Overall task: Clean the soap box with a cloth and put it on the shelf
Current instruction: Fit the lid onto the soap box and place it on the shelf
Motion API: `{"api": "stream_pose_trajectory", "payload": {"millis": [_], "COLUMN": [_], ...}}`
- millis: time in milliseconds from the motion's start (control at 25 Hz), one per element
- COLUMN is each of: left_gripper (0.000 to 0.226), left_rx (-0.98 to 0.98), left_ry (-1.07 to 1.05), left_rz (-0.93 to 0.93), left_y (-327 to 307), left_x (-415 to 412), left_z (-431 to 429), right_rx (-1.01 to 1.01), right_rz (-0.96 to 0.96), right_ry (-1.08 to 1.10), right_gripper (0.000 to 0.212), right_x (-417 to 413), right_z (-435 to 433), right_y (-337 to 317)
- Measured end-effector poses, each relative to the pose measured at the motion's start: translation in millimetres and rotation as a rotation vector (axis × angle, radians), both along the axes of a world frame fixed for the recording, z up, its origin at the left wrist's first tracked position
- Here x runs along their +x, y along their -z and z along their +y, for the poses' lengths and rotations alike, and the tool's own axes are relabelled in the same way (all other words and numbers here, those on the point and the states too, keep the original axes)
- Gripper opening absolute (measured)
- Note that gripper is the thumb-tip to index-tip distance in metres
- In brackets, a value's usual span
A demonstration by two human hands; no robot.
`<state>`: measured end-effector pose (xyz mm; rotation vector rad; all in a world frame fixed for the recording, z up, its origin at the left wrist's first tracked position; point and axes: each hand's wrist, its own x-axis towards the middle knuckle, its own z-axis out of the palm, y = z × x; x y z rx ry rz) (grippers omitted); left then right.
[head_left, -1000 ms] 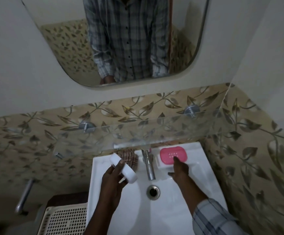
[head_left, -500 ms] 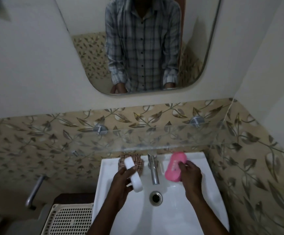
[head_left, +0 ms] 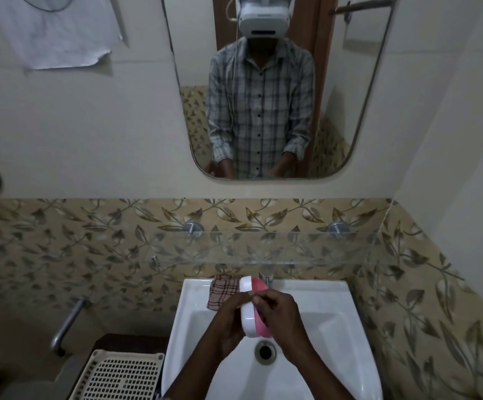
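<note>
- Mirror (head_left: 338,96), tall with rounded corners, hangs on the pale wall above a band of beige leaf-patterned tiles (head_left: 61,241); it reflects a person in a checked shirt wearing a white headset
- White ceramic sink (head_left: 321,287) sits below the tiles; both forearms reach over its basin
- Clear glass shelf (head_left: 306,249) runs along the tiles on two round metal mounts, above the sink's back edge; the soap box is not on it
- Cream perforated plastic basket (head_left: 122,376) stands left of the sink
- Left hand (head_left: 228,324): grip curled round the white half of the soap box
- Right hand (head_left: 285,316): grip clamped on the pink half, fingers bent over it
- Oval plastic soap box (head_left: 248,316), a white half and a pink half set face to face, is held on edge between the two hands over the basin
- Checked brown cloth (head_left: 224,293) lies on the sink's back left rim, one end hanging into the basin; it is just beside the soap box's top
- Round metal drain (head_left: 265,352) shows just below the hands
</note>
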<state>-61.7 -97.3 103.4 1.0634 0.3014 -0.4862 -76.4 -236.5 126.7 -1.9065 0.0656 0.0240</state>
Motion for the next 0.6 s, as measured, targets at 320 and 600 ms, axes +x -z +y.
{"api": "stream_pose_trajectory", "payload": {"millis": [320,600], "left_gripper": [0.049,0.046], "left_rx": [-0.362,-0.441], "left_ry": [-0.01,-0.067], "left_rz": [-0.003,-0.059], "left_y": [2.1,-0.9], "left_x": [-2.7,1.1], "left_z": [2.3,10.1], "right_rx": [-0.161,-0.791], "right_rz": [-0.047,-0.253], "right_ry": [0.001,-0.108], "right_gripper": [0.019,0.035], "right_x": [1.6,-7.5], "right_z": [8.9,15.1], "right_y": [2.2,5.4]}}
